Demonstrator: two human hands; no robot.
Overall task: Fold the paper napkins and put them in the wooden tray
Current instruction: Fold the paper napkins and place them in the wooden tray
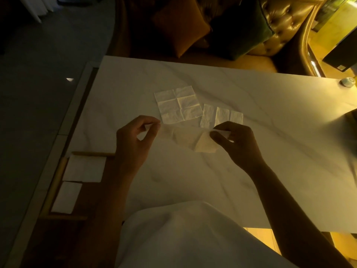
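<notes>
A thin paper napkin hangs slack just above the white marble table, stretched between my two hands. My left hand pinches its left corner and my right hand pinches its right corner. Beyond them an unfolded creased napkin lies flat, with another partly folded napkin to its right. The wooden tray sits at the table's left edge, holding two folded napkins, one at the far end and one nearer.
A tufted golden sofa with cushions stands behind the table. A small round object rests at the far right table corner. My white garment covers the near edge. Dark floor lies to the left.
</notes>
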